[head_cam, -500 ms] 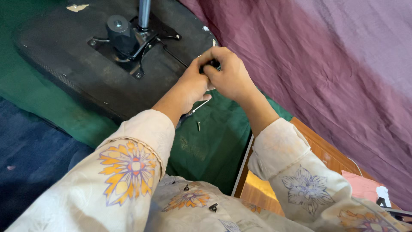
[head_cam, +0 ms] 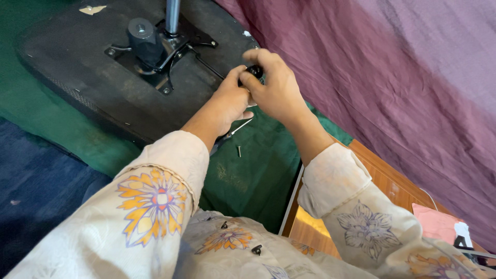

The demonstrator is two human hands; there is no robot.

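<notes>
**Small black knob gripped between two hands at the edge of an upturned chair seat**

The likeliest slip, judging from how things lie, is the small black rounded knob escaping the fingers: it is little and mostly covered, and a loose grip could drop it onto the dark green cloth, where small parts are hard to spot. A short metal screw already lies loose on that cloth at about 6 o'clock from the hands, and a nudge from a wrist or sleeve could roll it toward the edge of the wooden counter at 4 o'clock. The thin black cable running from the metal mechanism plate toward the knob could also snag or be pulled if the hands tug sideways.

The right hand is curled closed, thumb and fingers wrapped over the knob from 1 o'clock. The left hand is half closed, its fingertips pressed to the knob from 7 o'clock and touching the right hand; a slim silver tool shows just beneath its palm, though whether it is held cannot be told. The knob sits at the right rim of the black upturned chair seat, whose steel post rises at 11 o'clock. A maroon cloth hangs at 2 o'clock.
</notes>
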